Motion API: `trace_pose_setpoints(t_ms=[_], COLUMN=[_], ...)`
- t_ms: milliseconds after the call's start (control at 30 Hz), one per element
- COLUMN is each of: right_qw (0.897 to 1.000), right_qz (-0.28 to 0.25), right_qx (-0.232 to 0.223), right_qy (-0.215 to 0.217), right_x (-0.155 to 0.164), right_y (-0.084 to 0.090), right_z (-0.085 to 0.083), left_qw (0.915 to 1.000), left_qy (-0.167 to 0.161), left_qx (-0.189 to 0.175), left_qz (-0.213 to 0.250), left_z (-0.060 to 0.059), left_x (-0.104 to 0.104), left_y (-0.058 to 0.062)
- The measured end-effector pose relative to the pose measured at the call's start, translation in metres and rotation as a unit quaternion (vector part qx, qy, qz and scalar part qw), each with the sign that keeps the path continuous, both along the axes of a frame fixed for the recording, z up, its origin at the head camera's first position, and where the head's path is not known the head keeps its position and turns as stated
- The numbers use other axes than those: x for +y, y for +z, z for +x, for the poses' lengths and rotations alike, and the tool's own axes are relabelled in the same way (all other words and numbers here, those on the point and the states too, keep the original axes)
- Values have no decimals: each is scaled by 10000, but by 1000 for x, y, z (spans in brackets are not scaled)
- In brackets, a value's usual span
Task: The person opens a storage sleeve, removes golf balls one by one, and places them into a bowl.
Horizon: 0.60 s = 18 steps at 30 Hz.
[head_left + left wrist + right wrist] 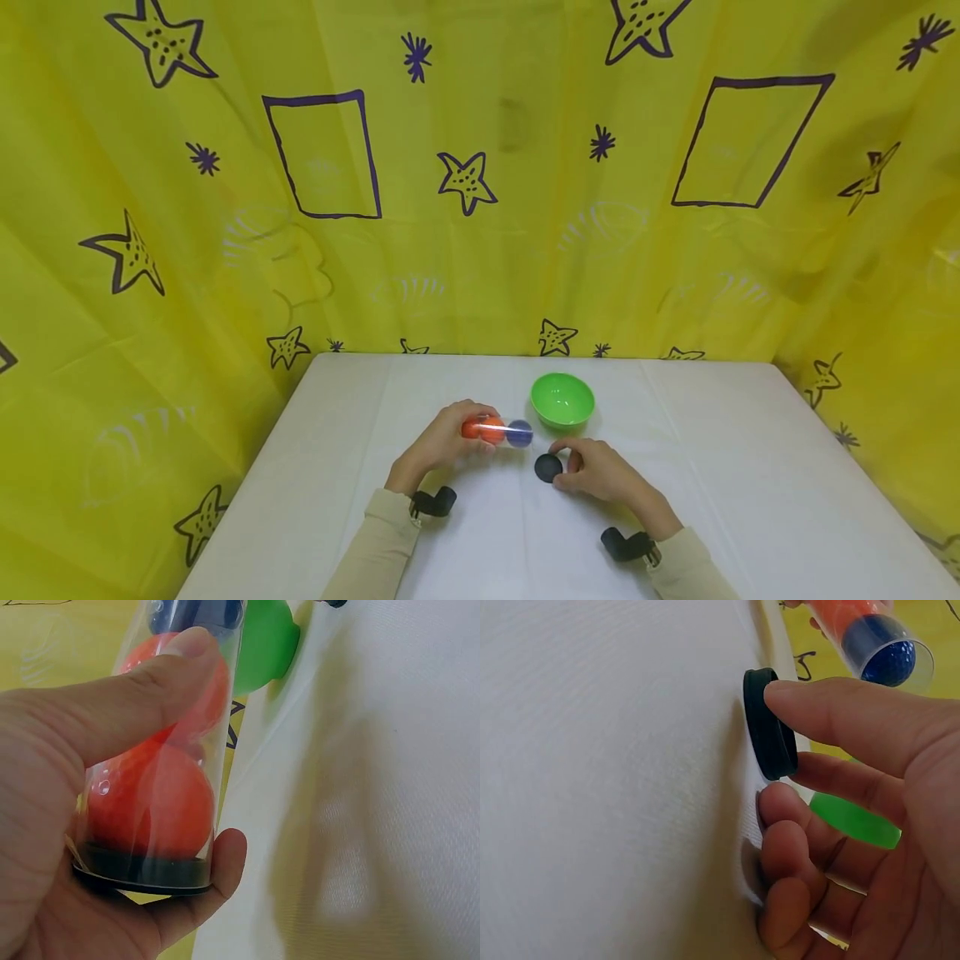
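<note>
My left hand (450, 435) grips a clear plastic tube (225, 761), tilted nearly flat above the table in the head view. Inside are two orange golf balls (154, 799) and a dimpled blue golf ball (889, 663), the blue one nearest the tube's uncapped end. A black cap (142, 874) closes the other end, by my palm. My right hand (600, 472) pinches a round black lid (763, 724) by its rim between thumb and finger, close over the table. The lid is apart from the tube's open mouth, which points toward the right hand.
A green bowl (562, 402) stands on the white-covered table (675, 433), just beyond both hands. A yellow curtain (480, 267) with star drawings hangs behind and at both sides. Each wrist wears a black camera mount (626, 545).
</note>
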State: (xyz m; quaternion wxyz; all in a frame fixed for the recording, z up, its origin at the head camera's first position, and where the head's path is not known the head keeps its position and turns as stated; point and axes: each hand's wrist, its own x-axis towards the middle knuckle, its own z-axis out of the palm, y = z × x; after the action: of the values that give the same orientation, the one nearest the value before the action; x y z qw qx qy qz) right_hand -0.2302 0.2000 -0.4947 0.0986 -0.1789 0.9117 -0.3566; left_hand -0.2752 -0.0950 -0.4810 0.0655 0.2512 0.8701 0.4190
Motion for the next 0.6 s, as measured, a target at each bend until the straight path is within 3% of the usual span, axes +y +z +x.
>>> trace_pose_setpoints(t_ms=[367, 600], right_qw=[9979, 9905], right_qz=[-642, -1286], right_qx=[-58, -469], right_qy=[96, 126], right_x=[5, 3], right_y=[1, 3], right_z=[-6, -6], left_qw=[9991, 9990], left_qy=[-139, -51], left_qx=[386, 391], left_qz=[-73, -218], left_z=[1, 5], left_x=[2, 6], left_y=[4, 7])
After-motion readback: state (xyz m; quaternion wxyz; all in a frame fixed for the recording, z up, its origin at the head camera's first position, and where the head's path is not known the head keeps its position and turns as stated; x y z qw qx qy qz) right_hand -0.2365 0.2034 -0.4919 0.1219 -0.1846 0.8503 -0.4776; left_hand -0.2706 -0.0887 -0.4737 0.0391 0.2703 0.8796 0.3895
